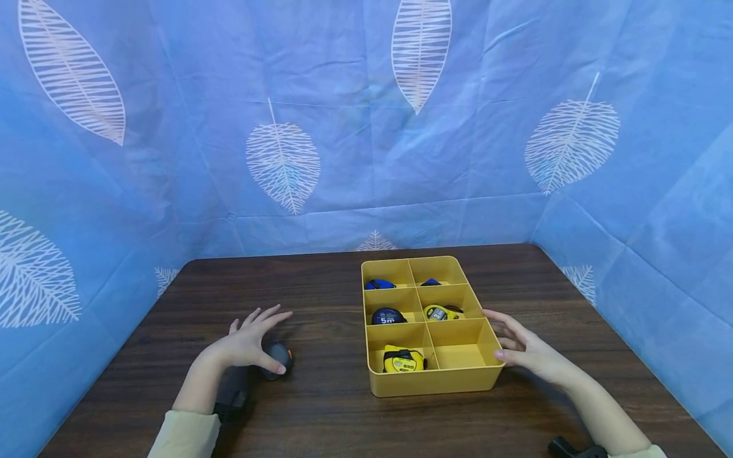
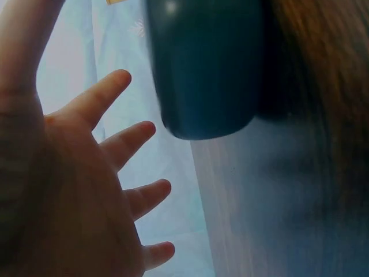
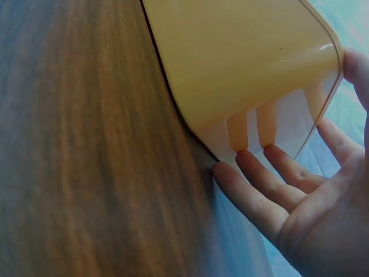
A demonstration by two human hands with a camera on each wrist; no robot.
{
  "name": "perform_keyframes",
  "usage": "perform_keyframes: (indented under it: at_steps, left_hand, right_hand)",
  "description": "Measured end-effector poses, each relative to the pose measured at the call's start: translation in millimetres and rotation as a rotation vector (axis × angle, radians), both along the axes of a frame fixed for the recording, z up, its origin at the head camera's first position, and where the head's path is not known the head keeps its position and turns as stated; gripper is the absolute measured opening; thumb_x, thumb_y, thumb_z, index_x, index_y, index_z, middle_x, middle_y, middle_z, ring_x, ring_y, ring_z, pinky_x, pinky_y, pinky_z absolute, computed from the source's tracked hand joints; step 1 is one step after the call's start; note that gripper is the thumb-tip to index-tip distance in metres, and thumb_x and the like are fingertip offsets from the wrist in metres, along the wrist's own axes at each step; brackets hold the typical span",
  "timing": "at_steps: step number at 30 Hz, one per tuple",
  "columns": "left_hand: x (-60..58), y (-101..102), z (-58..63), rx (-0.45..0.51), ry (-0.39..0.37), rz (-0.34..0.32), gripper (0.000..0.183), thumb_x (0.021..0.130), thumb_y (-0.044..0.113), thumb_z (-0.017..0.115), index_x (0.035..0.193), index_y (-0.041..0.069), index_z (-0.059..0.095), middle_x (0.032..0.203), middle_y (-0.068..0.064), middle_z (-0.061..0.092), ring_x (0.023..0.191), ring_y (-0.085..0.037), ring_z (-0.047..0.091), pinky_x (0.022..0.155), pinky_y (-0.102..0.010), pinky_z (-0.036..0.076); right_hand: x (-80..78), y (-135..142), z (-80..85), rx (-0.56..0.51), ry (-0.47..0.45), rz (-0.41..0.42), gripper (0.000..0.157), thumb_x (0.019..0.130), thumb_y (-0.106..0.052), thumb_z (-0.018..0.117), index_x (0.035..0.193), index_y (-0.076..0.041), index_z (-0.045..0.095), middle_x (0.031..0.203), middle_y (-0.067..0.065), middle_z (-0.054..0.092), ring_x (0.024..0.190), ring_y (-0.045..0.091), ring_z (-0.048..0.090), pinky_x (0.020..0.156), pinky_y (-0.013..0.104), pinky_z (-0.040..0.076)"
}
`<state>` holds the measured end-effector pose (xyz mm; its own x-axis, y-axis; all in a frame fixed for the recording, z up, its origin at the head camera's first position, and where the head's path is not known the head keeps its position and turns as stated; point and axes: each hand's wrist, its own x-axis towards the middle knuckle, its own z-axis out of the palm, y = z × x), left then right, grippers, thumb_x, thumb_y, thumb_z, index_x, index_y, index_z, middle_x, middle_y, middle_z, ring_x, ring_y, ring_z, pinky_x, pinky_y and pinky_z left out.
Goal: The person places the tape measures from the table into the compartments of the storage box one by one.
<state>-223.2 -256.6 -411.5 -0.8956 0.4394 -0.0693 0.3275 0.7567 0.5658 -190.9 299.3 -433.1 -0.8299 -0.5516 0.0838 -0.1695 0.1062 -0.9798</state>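
Observation:
My left hand (image 1: 243,343), fingers spread, is over a dark grey rounded case (image 1: 277,360) with an orange spot, about the size of a tape measure. In the left wrist view the case (image 2: 207,69) looks smooth and stands apart from the four fingers. My right hand (image 1: 527,350) touches the right side of a yellow divided box (image 1: 432,383). Its fingertips (image 3: 228,173) rest against the box's outer wall, with the thumb at the rim. Inside the box are a yellow tape measure (image 1: 403,360) front left, a navy one (image 1: 388,316) middle left and a yellow-grey one (image 1: 438,312) middle right.
Blue items (image 1: 380,284) sit partly hidden in the box's two back compartments. The dark wooden table (image 1: 321,420) ends at a blue leaf-patterned cloth (image 1: 343,159) behind and at both sides. Black wrist gear (image 1: 575,448) sits below the right forearm.

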Motion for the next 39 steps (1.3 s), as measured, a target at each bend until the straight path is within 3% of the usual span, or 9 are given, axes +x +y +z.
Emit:
perform_keyframes:
  at_steps: [16, 27, 39]
  left_hand:
    - [3.6, -0.6, 0.2, -0.035, -0.122, -0.021, 0.104, 0.064, 0.035, 0.088, 0.149, 0.012, 0.034, 0.156, -0.021, 0.01, 0.137, -0.052, -0.005, 0.094, -0.075, -0.009]
    - [3.7, -3.1, -1.6, -0.102, -0.183, -0.043, 0.097, 0.065, 0.034, 0.088, 0.147, 0.015, 0.041, 0.155, -0.022, 0.013, 0.136, -0.055, 0.001, 0.095, -0.077, -0.002]
    - [2.2, -9.9, -2.5, -0.047, -0.25, -0.076, 0.087, 0.066, 0.022, 0.088, 0.143, 0.019, 0.047, 0.157, -0.019, 0.011, 0.137, -0.053, -0.004, 0.095, -0.078, 0.004]
  right_hand:
    - [1.6, -1.4, 1.3, -0.005, 0.004, -0.001, 0.067, 0.096, 0.0, 0.048, 0.151, -0.003, 0.011, 0.14, 0.042, 0.02, 0.115, 0.029, 0.055, 0.081, 0.046, 0.053]
    - [1.7, -1.5, 1.4, -0.005, 0.013, 0.0, 0.066, 0.096, 0.0, 0.048, 0.152, -0.003, 0.011, 0.138, 0.041, 0.022, 0.114, 0.031, 0.056, 0.081, 0.046, 0.053]
    - [2.5, -2.7, 3.1, 0.01, -0.004, 0.001, 0.066, 0.098, -0.002, 0.048, 0.152, -0.003, 0.009, 0.144, 0.04, 0.016, 0.118, 0.022, 0.054, 0.082, 0.047, 0.052]
